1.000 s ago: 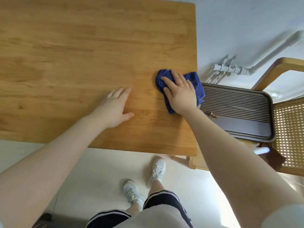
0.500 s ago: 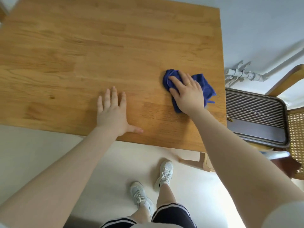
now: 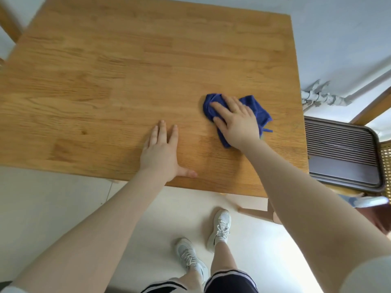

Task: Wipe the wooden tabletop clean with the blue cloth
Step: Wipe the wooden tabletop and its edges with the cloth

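The wooden tabletop (image 3: 118,81) fills the upper left of the head view. A crumpled blue cloth (image 3: 259,108) lies on it near the right edge. My right hand (image 3: 237,121) presses flat on the cloth with straight, spread fingers, covering its middle. My left hand (image 3: 163,153) rests palm down on the bare wood near the front edge, fingers straight and thumb out to the right.
A dark ribbed tray (image 3: 342,153) sits on a seat just right of the table. A cane-backed wooden chair (image 3: 386,166) stands beyond it. White pipes (image 3: 321,98) run along the wall. My feet in white shoes (image 3: 220,229) stand on the pale floor below the table's front edge.
My right hand has slid the cloth leftward, away from the table's right edge. My left hand stays flat on the wood, nearer the front edge. The view has shifted left.
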Demonstrator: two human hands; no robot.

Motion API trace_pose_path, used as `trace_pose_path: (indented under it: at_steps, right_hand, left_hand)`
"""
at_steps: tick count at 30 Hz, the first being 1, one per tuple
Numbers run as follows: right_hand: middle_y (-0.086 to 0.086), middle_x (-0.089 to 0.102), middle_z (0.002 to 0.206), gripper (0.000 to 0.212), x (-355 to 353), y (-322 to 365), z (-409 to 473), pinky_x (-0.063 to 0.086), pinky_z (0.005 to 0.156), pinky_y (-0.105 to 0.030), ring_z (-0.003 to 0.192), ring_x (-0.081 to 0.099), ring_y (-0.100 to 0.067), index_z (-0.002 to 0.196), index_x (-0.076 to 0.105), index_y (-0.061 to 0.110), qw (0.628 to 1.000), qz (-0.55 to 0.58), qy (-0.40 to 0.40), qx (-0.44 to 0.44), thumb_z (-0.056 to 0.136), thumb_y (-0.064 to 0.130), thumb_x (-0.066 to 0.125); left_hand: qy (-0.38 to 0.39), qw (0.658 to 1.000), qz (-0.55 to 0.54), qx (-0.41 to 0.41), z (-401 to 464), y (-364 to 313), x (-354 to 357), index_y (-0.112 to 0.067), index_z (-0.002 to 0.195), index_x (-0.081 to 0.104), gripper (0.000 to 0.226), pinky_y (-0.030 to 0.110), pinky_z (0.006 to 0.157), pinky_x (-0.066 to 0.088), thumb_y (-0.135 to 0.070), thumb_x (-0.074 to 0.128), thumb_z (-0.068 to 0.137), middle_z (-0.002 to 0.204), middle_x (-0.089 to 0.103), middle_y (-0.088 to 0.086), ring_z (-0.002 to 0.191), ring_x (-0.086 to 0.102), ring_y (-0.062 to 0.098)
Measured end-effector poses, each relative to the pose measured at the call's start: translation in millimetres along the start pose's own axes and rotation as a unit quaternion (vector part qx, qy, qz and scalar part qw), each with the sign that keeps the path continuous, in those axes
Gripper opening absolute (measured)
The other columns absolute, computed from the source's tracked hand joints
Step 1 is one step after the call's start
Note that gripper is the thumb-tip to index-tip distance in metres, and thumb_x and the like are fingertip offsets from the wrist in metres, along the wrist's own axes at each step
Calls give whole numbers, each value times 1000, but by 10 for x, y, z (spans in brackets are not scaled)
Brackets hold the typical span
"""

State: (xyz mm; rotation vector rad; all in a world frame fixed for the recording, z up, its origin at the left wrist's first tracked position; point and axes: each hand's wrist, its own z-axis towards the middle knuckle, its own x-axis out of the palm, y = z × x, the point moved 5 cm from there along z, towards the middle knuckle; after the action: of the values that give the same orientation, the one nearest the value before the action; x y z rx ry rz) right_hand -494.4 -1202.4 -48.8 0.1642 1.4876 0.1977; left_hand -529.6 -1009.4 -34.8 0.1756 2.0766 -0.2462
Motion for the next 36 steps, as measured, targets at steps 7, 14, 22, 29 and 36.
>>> trace_pose_path:
  at_steps: [7,14,22,29,36]
  right_hand:
    - [-13,48,139,42,93,419,-399,37,98,-46,126,45,-34,122,59,23,997,16,-37,-71,90,39,39]
    - [-8,44,142,43,38,345,-112,33,101,-46,129,42,-32,127,55,27,995,17,0,-100,92,43,37]
    - [-11,45,141,41,124,455,-42,35,101,-48,128,43,-34,124,57,25,997,21,-16,-79,91,39,39]
    - [-7,47,140,39,113,531,-224,37,100,-45,127,45,-30,122,58,28,976,39,42,-208,92,42,38]
    - [-4,24,153,40,227,484,529,15,111,-40,141,20,-26,138,40,32,995,8,48,-84,98,39,36]
  left_hand:
    - [-8,1000,0,0,9,46,23,-24,148,-14,134,39,117,4,-77,65,54,155,-23,7,144,-13,24]
    - [-11,1000,4,3,17,23,-30,-24,148,-14,134,40,116,5,-79,64,53,155,-22,7,144,-13,24]
    - [-20,1000,-13,4,1,41,9,-25,148,-11,135,39,116,7,-76,67,51,155,-22,4,144,-13,22]
    - [-31,999,-13,13,3,13,-46,-19,149,-8,133,38,116,6,-75,66,54,156,-20,5,144,-12,22]
    - [-17,999,-18,26,0,119,-76,-14,149,-7,130,32,115,14,-76,62,59,157,-17,-2,145,-9,13]
